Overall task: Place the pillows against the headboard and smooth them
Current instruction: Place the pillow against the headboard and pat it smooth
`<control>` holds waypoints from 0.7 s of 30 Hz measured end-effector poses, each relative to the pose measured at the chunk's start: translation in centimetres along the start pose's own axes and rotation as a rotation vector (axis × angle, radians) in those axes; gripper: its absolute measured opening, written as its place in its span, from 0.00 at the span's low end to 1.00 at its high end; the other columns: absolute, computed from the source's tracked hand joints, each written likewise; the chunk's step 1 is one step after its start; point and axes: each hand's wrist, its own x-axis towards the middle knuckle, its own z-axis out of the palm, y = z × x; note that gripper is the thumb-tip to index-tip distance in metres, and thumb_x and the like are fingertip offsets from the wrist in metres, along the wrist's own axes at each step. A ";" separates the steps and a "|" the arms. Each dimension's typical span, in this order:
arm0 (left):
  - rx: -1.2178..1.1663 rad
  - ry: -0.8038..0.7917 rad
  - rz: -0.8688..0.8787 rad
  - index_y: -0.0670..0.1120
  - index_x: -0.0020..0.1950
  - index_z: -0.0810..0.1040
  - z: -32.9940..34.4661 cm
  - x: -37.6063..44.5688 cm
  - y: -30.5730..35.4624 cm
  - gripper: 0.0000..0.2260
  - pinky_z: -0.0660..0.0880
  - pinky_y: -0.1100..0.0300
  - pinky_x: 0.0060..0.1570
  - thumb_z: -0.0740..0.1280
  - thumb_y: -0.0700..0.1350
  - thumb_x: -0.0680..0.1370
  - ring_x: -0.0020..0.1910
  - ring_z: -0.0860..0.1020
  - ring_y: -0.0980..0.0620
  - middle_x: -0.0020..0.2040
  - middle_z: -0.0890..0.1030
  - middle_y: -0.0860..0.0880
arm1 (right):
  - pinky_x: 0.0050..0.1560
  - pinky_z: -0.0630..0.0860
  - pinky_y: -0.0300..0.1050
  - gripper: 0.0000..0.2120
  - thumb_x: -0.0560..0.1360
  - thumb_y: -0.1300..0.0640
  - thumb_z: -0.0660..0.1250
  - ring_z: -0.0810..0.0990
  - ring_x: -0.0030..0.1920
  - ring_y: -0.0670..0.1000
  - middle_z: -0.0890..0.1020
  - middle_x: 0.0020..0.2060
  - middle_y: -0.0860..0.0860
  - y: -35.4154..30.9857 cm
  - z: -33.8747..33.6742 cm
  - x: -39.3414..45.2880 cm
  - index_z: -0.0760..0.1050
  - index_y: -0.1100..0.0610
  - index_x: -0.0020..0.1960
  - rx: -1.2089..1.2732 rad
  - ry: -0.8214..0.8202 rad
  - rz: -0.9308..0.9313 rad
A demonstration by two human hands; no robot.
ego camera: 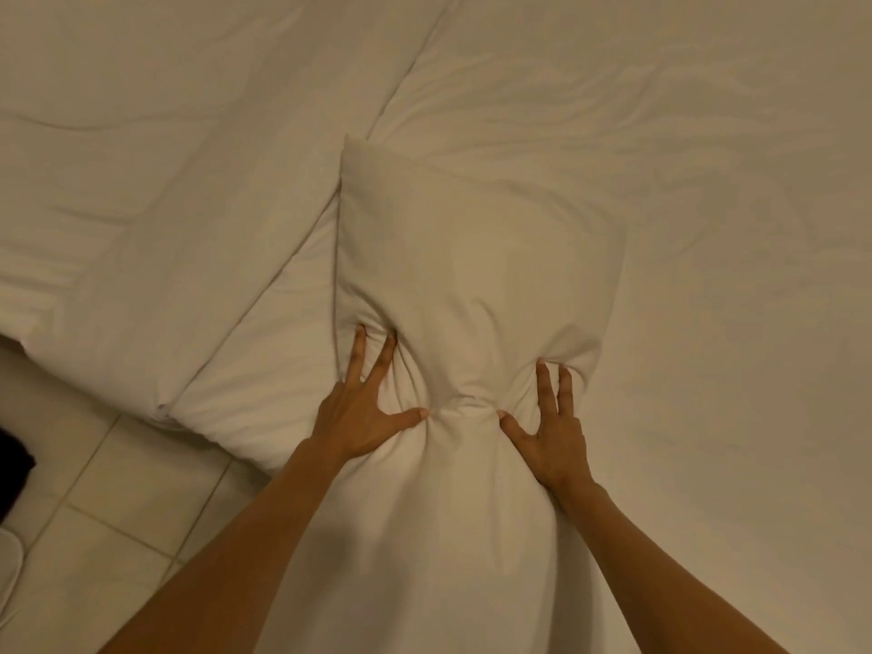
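A white pillow (pixel 476 276) lies lengthwise on the bed, its far corner pointing away from me. My left hand (pixel 365 408) grips its left side and my right hand (pixel 549 427) grips its right side. Both hands pinch the pillow around its middle, so it bunches into a narrow waist between my thumbs. The fingers sink into the fabric. The lower part of the pillow (pixel 453 559) runs down between my forearms toward the bottom edge. No headboard is in view.
A white duvet (pixel 660 134) covers the bed on the right and far side. A second folded layer of bedding (pixel 165 228) lies at the left, its corner hanging over the tiled floor (pixel 108 502). A dark object (pixel 12 469) sits at the left edge.
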 end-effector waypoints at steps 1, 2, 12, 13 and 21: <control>0.003 -0.009 -0.018 0.70 0.68 0.29 -0.1 0.2 0.0 0.49 0.77 0.51 0.56 0.65 0.73 0.65 0.66 0.73 0.44 0.75 0.26 0.56 | 0.68 0.67 0.58 0.45 0.64 0.25 0.52 0.67 0.70 0.61 0.39 0.78 0.46 0.1 0.0 0.2 0.36 0.36 0.74 -0.002 -0.005 0.000; 0.005 -0.019 -0.038 0.70 0.68 0.29 -0.1 0.5 0.0 0.49 0.77 0.51 0.56 0.65 0.73 0.65 0.65 0.75 0.43 0.75 0.26 0.53 | 0.68 0.67 0.58 0.45 0.65 0.25 0.54 0.68 0.70 0.61 0.38 0.78 0.46 0.2 0.1 0.3 0.35 0.36 0.74 -0.001 -0.008 -0.002; -0.106 0.043 -0.003 0.69 0.72 0.34 0.4 0.0 0.5 0.50 0.68 0.46 0.68 0.70 0.68 0.66 0.74 0.63 0.41 0.78 0.32 0.53 | 0.71 0.64 0.58 0.44 0.72 0.37 0.66 0.60 0.75 0.56 0.40 0.78 0.45 0.1 0.1 0.2 0.40 0.37 0.76 0.118 0.036 0.020; -0.142 0.064 0.015 0.68 0.73 0.34 0.4 -0.5 0.8 0.50 0.65 0.45 0.70 0.70 0.67 0.67 0.75 0.60 0.42 0.78 0.32 0.53 | 0.72 0.62 0.59 0.43 0.72 0.37 0.66 0.59 0.76 0.55 0.41 0.78 0.45 -0.2 0.0 -0.4 0.40 0.37 0.76 0.136 0.067 0.002; -0.207 0.120 0.082 0.65 0.75 0.35 -2.6 -4.7 4.2 0.53 0.51 0.44 0.76 0.64 0.76 0.61 0.79 0.46 0.49 0.78 0.33 0.54 | 0.75 0.47 0.56 0.43 0.70 0.29 0.52 0.53 0.78 0.55 0.43 0.79 0.51 -3.8 -3.6 -4.2 0.40 0.43 0.77 0.064 0.090 -0.122</control>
